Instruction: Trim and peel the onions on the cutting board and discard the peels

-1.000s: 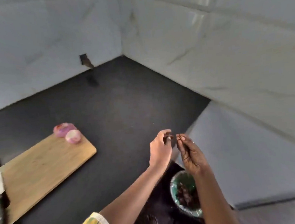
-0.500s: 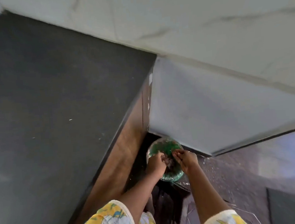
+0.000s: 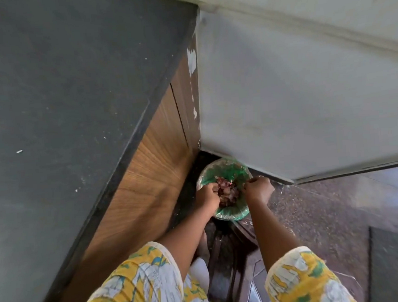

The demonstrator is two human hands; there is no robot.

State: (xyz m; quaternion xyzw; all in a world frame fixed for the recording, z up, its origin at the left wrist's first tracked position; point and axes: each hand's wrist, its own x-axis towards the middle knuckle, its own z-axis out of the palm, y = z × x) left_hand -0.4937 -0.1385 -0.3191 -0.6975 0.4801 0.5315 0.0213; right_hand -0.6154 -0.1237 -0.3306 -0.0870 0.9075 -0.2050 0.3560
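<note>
A small bin with a green liner (image 3: pixel 231 213) stands on the floor in the corner beside the cabinet. Reddish onion peels (image 3: pixel 227 192) lie heaped inside it. My left hand (image 3: pixel 206 196) hangs over the bin's left rim, its curled fingers gripping peels at the edge of the heap. My right hand (image 3: pixel 259 189) is over the right rim with its fingers curled into a fist, and I see nothing in it. The cutting board and the onions are out of view.
The dark countertop (image 3: pixel 57 90) fills the left, with its wooden cabinet front (image 3: pixel 151 169) dropping to the floor. A pale wall panel (image 3: pixel 296 100) overhangs the bin from the right. Speckled floor (image 3: pixel 317 213) and a dark mat (image 3: pixel 397 266) lie to the right.
The view swung from the counter down to the floor bin. Both hands dropped from counter height to the bin and moved apart to its two rims.
</note>
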